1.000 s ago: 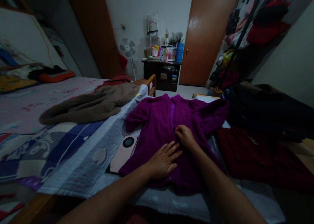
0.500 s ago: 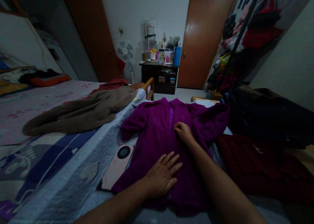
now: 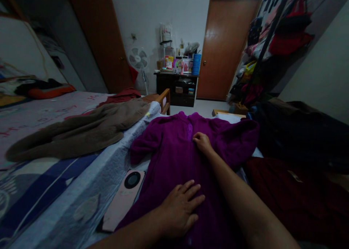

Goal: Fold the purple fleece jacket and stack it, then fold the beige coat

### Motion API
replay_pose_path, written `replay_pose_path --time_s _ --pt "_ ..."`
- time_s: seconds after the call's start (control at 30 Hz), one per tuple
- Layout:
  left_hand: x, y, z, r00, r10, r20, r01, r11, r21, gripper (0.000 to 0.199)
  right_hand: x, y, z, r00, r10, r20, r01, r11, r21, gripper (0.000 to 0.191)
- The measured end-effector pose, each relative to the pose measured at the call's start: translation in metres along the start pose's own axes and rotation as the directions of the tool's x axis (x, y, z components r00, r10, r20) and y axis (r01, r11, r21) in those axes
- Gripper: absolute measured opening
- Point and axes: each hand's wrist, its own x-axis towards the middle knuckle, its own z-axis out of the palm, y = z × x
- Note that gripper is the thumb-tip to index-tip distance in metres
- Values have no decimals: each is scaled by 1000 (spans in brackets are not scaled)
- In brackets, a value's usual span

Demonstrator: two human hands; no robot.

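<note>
One purple fleece jacket [image 3: 174, 161] is seeming soft, light; right hand [image 3: 203, 143] is pinching its graspable front opening [image 3: 190, 131] toward twelve o'clock, left hand [image 3: 180, 209] is lying fingers-spread toward six.

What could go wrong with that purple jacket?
The front edges might snag where the right hand pinches near the opening of the purple jacket. The cloth might wrinkle under the spread left hand. The pink phone-like thing beside it could get nudged if the jacket moves.
</note>
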Motion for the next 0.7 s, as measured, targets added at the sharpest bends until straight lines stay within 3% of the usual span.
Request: replay_pose_path --time_s 0.27,0.4,0.47,0.5,0.53,0.6,0.67,0.7 --pt "19 2 -42 993 98 62 -96 995 -34 49 30 17 8 999 38 -30 -37 999 31 5" --pt "50 -18 -77 976 123 178 -101 986 -131 38 31 24 13 999 44 -5 -44 995 85 6" --pt "75 -34 -90 992 72 100 -56 987 -152 30 28 25 14 999 45 7 -45 993 111 7" --pt "89 -43 -93 1000 -14 0 14 993 -114 28 26 26 15 999 44 12 -45 991 122 7" --pt "103 -51 -94 981 -142 -133 135 989 -62 29 25 26 15 999 43 17 -45 990 131 8" --pt "130 -64 -88 854 -365 -372 395 919 7 31 24 26 15 999 39 25 -42 989 142 8" --pt "151 -74 -72 731 -458 -506 538 843 15 48 24 27 15 999 37 27 -40 989 143 9" --pt "158 -78 -62 695 -493 -523 582 813 7 63 24 27 15 999 36 26 -39 989 141 9"
